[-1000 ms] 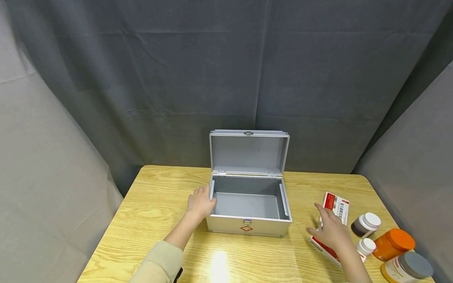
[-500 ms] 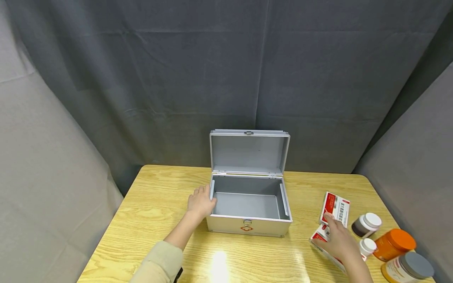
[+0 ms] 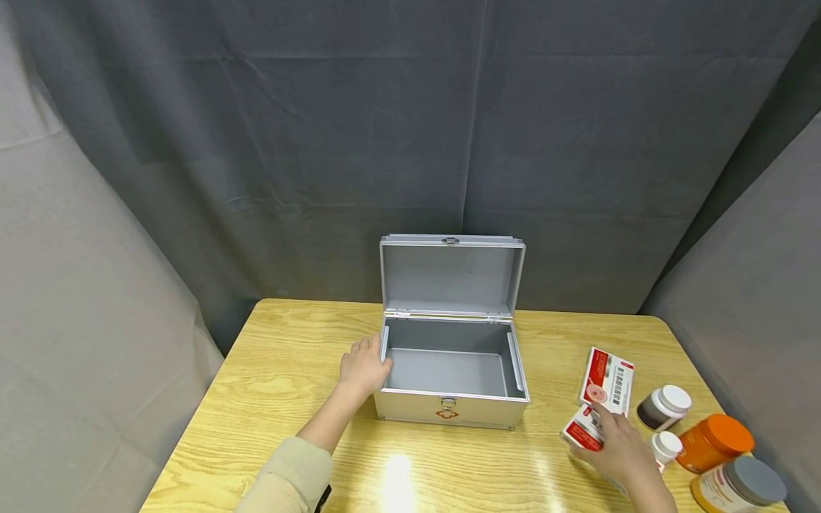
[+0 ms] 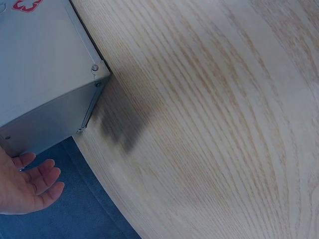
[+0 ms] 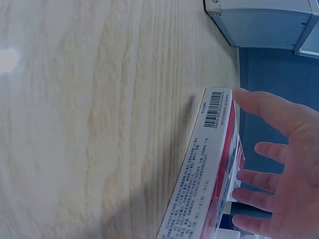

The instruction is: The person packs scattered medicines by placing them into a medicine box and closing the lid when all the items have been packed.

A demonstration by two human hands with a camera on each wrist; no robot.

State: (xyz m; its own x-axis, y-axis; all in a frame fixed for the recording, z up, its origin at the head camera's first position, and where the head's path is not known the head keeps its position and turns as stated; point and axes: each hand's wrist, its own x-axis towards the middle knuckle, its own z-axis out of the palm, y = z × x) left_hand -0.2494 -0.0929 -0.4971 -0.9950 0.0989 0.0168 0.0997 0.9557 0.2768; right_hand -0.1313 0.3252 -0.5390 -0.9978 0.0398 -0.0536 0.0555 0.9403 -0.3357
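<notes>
An aluminium first-aid box (image 3: 452,412) stands on the table with its lid raised and nothing visible inside. My left hand (image 3: 363,366) rests at its left rim; in the left wrist view its loosely bent fingers (image 4: 47,177) lie beside the box's side wall. My right hand (image 3: 614,449) is over the lower of two red-and-white medicine boxes (image 3: 582,429), partly covering it. In the right wrist view the thumb touches or nearly touches this medicine box's end (image 5: 214,114), the other fingers spread above it. The second medicine box (image 3: 618,381) lies just behind, seemingly touching it.
Right of the hand stand a dark bottle with a white cap (image 3: 664,407), a small white-capped bottle (image 3: 665,447), an orange jar (image 3: 713,442) and a grey-lidded jar (image 3: 737,484). Dark cloth (image 3: 321,142) hangs behind the wooden table (image 3: 282,370).
My right hand has lowered onto the nearer medicine box and shifted slightly towards me, uncovering more of both boxes' fronts. The left hand and the first-aid box stay put.
</notes>
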